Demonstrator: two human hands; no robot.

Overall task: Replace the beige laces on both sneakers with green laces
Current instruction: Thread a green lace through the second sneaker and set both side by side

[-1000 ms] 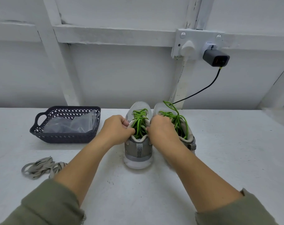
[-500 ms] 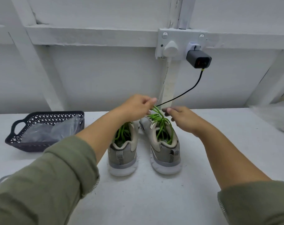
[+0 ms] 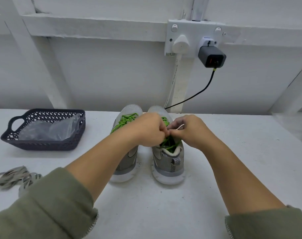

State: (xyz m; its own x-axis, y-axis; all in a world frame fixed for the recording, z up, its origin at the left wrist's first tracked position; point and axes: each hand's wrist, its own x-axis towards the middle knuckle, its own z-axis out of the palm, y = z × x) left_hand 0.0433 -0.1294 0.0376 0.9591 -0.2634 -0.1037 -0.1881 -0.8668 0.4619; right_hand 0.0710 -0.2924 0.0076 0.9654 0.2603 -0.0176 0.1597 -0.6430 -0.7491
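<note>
Two grey sneakers stand side by side on the white table, heels toward me. The left sneaker (image 3: 125,163) carries green laces (image 3: 125,120) up its front. The right sneaker (image 3: 169,163) also has a green lace (image 3: 170,146), its loose part bunched in the shoe's opening. My left hand (image 3: 146,130) and my right hand (image 3: 190,131) meet over the right sneaker's tongue, and each pinches that green lace. The removed beige laces (image 3: 12,177) lie in a heap at the table's front left.
A dark woven basket (image 3: 43,144) holding clear plastic bags stands at the left. On the wall behind are a double socket with a white plug (image 3: 181,44) and a grey charger (image 3: 211,57), whose black cable hangs down behind the sneakers.
Both hands came down from above the right sneaker's toe to its tongue and closed together on the green lace. The view shifted back to the right.
</note>
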